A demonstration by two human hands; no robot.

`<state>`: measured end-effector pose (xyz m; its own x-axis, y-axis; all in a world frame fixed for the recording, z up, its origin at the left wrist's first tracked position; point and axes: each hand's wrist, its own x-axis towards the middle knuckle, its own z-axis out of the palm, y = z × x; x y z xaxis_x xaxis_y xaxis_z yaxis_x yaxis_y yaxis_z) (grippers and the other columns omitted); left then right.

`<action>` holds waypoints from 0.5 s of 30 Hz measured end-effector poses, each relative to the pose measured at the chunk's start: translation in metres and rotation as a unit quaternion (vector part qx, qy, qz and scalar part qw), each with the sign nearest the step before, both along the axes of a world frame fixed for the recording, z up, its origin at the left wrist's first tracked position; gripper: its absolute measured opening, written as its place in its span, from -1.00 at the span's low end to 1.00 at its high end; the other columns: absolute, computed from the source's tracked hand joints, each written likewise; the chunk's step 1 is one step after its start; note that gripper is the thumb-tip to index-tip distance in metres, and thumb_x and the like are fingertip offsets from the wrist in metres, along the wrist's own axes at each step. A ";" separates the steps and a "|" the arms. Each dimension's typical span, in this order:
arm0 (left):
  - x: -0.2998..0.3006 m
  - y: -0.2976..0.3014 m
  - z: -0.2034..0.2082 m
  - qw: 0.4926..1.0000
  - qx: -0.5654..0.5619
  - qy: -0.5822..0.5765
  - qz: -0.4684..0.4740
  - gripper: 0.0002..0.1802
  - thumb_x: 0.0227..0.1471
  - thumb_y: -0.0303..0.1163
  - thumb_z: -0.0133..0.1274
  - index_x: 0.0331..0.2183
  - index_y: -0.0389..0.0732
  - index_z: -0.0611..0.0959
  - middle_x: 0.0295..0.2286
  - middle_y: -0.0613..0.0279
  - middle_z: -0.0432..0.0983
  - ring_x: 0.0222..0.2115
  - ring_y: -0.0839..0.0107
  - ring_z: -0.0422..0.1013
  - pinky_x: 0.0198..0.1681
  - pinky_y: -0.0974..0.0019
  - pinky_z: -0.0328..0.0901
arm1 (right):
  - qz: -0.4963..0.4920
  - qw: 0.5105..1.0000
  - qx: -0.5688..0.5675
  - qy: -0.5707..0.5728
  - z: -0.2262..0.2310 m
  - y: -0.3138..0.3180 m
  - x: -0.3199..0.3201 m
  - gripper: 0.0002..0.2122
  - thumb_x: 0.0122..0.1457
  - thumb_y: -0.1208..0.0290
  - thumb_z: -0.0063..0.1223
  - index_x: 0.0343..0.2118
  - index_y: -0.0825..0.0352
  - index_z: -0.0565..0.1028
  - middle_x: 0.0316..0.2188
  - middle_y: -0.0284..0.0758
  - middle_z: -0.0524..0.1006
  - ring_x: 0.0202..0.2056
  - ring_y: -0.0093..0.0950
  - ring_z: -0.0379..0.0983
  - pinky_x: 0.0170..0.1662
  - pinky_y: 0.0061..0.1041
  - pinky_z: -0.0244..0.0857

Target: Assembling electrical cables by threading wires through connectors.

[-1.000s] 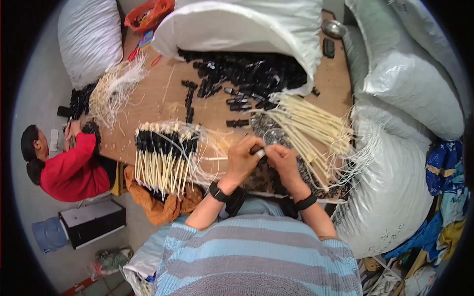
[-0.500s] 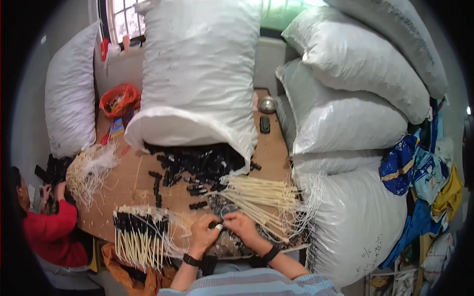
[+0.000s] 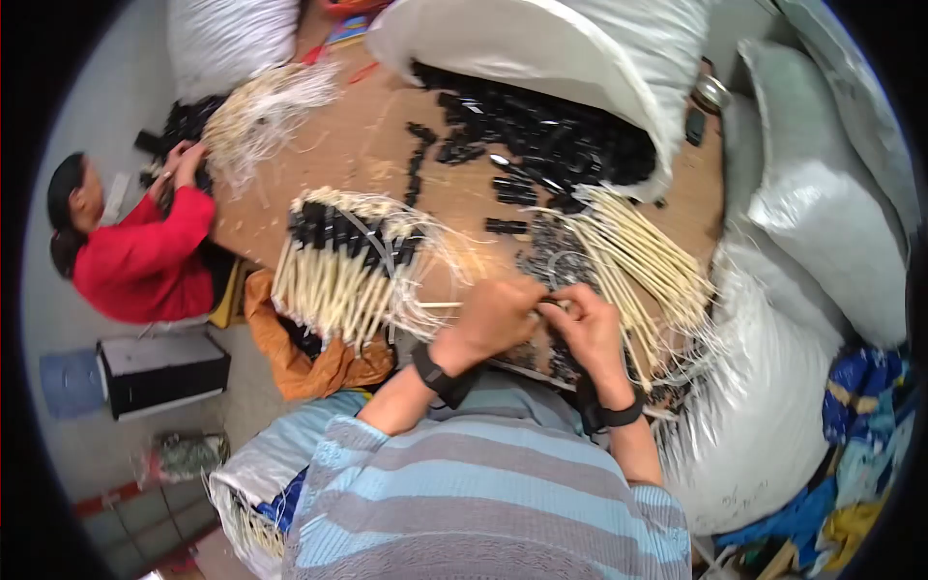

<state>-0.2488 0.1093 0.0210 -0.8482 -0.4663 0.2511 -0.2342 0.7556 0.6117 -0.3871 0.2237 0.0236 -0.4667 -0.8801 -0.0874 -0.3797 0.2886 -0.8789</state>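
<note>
My left hand (image 3: 498, 314) and my right hand (image 3: 587, 329) meet over the near edge of the table, fingers closed. Between their fingertips a small black piece (image 3: 549, 301) shows, mostly covered by the fingers. A cream stick (image 3: 440, 304) juts out left of my left hand; whether that hand grips it is hidden. To the left lies a row of cream sticks with black upper parts (image 3: 333, 261), thin white wires trailing from them. Right of my hands is a bundle of plain cream sticks (image 3: 643, 251) with white wires.
Black pieces (image 3: 541, 130) spill from a large white sack (image 3: 619, 48). Small dark bits (image 3: 561, 251) cover the table beyond my hands. Full white sacks (image 3: 764, 387) stand on the right. At left, a person in red (image 3: 145, 251) works beside another wire bundle (image 3: 261, 116).
My view has tilted down and turned, so the table appears higher and more of my striped top shows. My hands stay close together, and the cream stick now shows beside the left one.
</note>
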 end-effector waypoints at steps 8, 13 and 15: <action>0.031 -0.016 0.012 0.997 -0.029 0.019 0.074 -0.74 -0.30 -0.55 0.05 -0.40 -0.14 0.57 -0.53 0.23 0.45 -0.46 0.22 0.45 -0.43 0.19 0.29 | 0.052 0.947 -0.203 0.244 0.011 -0.016 0.023 -0.79 0.05 0.45 0.24 -0.25 0.38 0.54 -0.45 -0.20 0.54 -0.52 -0.35 0.43 -0.43 -0.49 0.34; 0.087 -0.078 0.021 0.912 -0.268 0.013 0.311 -0.77 -0.31 -0.48 0.10 -0.42 -0.13 0.60 -0.37 0.29 0.47 -0.19 0.22 0.35 0.01 0.01 0.05 | -0.079 0.973 -0.197 0.090 0.016 -0.014 -0.004 -0.88 0.05 0.48 0.21 -0.36 0.37 0.58 -0.42 -0.22 0.55 -0.48 -0.32 0.47 -0.47 -0.47 0.29; 0.109 -0.090 0.018 0.857 -0.327 -0.045 0.396 -0.63 -0.34 -0.47 0.12 -0.31 -0.15 0.58 -0.23 0.25 0.44 -0.07 0.21 0.29 0.09 -0.11 -0.03 | 0.032 0.960 -0.192 0.203 0.014 -0.021 0.000 -0.87 0.04 0.46 0.21 -0.36 0.37 0.57 -0.38 -0.22 0.55 -0.47 -0.35 0.48 -0.47 -0.48 0.29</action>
<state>-0.1400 0.0197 0.0392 -0.3606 -0.6886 0.6291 -0.8561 0.5121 0.0698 -0.3874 0.2029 0.0379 -0.3369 -0.8393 0.4266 -0.7201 -0.0622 -0.6911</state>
